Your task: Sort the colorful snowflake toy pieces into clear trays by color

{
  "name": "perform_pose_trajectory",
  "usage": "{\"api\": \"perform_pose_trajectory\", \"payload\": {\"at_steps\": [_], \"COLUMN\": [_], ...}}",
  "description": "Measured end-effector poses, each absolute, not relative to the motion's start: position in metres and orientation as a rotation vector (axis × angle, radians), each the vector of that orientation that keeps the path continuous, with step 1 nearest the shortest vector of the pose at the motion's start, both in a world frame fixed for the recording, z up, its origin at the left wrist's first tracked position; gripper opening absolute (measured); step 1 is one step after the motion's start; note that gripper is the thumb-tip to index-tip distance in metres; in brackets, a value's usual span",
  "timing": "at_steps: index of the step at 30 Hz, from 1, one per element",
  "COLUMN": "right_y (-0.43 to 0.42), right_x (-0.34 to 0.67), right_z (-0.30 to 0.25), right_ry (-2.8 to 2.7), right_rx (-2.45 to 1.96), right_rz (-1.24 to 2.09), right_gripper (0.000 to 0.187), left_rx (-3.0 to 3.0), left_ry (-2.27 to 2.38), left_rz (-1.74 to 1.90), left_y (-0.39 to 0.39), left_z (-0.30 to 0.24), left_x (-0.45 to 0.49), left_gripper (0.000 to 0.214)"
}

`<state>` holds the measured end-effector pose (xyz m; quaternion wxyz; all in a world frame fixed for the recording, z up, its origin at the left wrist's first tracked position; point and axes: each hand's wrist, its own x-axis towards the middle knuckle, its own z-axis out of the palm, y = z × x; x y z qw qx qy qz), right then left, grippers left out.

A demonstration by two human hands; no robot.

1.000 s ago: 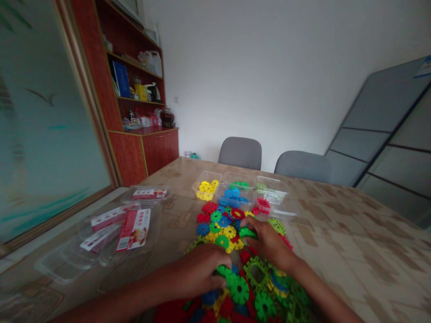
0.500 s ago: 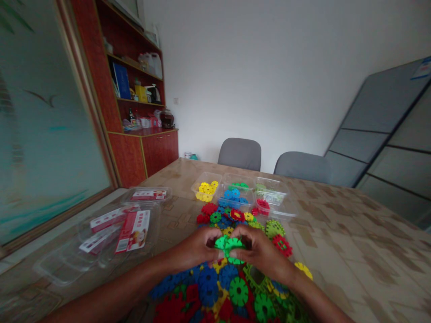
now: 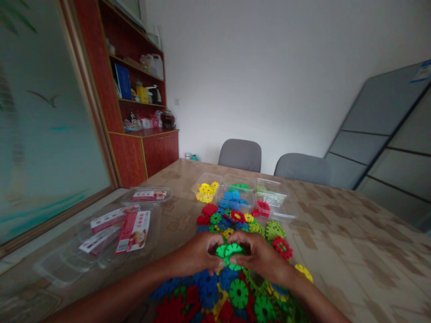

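Note:
My left hand (image 3: 197, 253) and my right hand (image 3: 257, 253) meet over a heap of coloured plastic gear-shaped discs (image 3: 232, 291). Between the fingertips of both hands sit green discs (image 3: 228, 251), pinched from either side just above the heap. Both hands are closed on them. More loose discs (image 3: 229, 220) in red, blue, yellow and green lie just beyond the hands. Behind those stand clear trays: one with yellow discs (image 3: 206, 190), one with blue discs (image 3: 234, 196), one with green discs (image 3: 240, 185) and one with red discs (image 3: 263, 207).
Clear plastic lids and boxes with red-and-white labels (image 3: 133, 231) lie on the patterned table (image 3: 353, 251) to the left. Two grey chairs (image 3: 239, 154) stand at the far edge. A wooden shelf cabinet (image 3: 141, 112) rises at the left.
One second ago both hands were down in the heap, apart. They came together with green discs between them and now hold them slightly nearer to me, close to the heap.

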<state>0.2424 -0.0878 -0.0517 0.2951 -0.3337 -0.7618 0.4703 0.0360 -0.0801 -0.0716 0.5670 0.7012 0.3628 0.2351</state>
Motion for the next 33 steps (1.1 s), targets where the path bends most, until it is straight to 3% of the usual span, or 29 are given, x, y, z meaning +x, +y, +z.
{"api": "perform_pose_trajectory", "payload": {"at_steps": [4,10,18,26,33], "right_y": [-0.088,-0.069,0.024,0.097,0.104], "right_x": [0.241,0.250,0.265,0.252,0.262], "right_z": [-0.047,-0.046,-0.019,0.007,-0.012], "right_ry": [-2.081,-2.114,-2.162,-2.027,-1.989], "right_rx": [-0.926,-1.049,-1.246,-1.352,-1.350], "right_rz": [1.139,0.792,0.357,0.255,0.244], "right_gripper": [0.010,0.013,0.017,0.029,0.025], "left_rx": [1.633,1.607,1.588,1.558,1.586], "left_ry": [0.837,0.850,0.834,0.828,0.904], "left_rz": [0.622,0.766,0.749,0.763,0.795], "left_y": [-0.075,-0.062,-0.059,-0.054,-0.039], "left_z": [-0.075,-0.058,-0.051,-0.043,-0.058], "left_x": [0.032,0.016,0.015,0.018,0.000], "left_gripper": [0.028,0.041,0.044,0.050,0.037]}}
